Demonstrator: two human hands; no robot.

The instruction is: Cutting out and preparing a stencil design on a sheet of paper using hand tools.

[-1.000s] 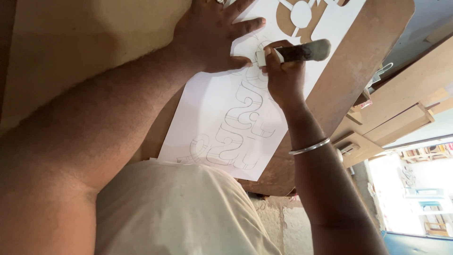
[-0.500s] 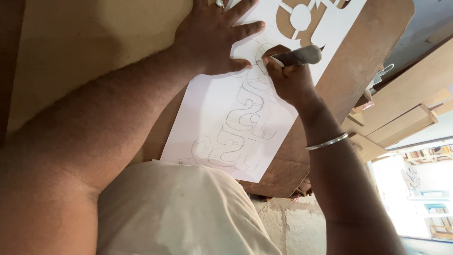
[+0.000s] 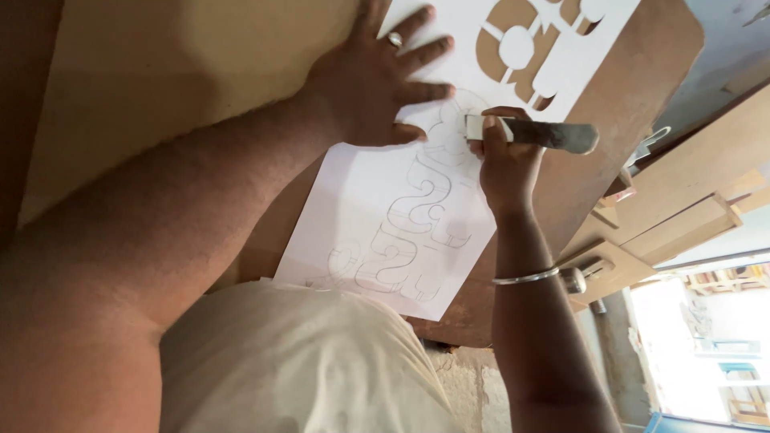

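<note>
The white paper sheet (image 3: 401,232) lay flat on a brown board (image 3: 634,104), its long axis running from the person's body toward the upper right; all positions below are given relative to this sheet. The left hand (image 3: 377,76) rested palm-down on the sheet's upper portion, fingers spread wide and flat, holding nothing, pressing the paper; a ring (image 3: 395,38) showed on one finger. The right hand (image 3: 501,164) was closed around a cutting knife (image 3: 533,132), gripped at its pale front end; the dark handle projected off the sheet's right edge, crosswise to the sheet's long axis; the blade tip sat hidden behind the fingers, just beside the left fingertips. Outlined shapes (image 3: 417,232) ran down the sheet below both hands; cut-out openings (image 3: 513,48) lay above them. A metal bangle (image 3: 525,277) circled the right wrist; wooden offcuts (image 3: 674,224) lay beyond the board's right edge.
</note>
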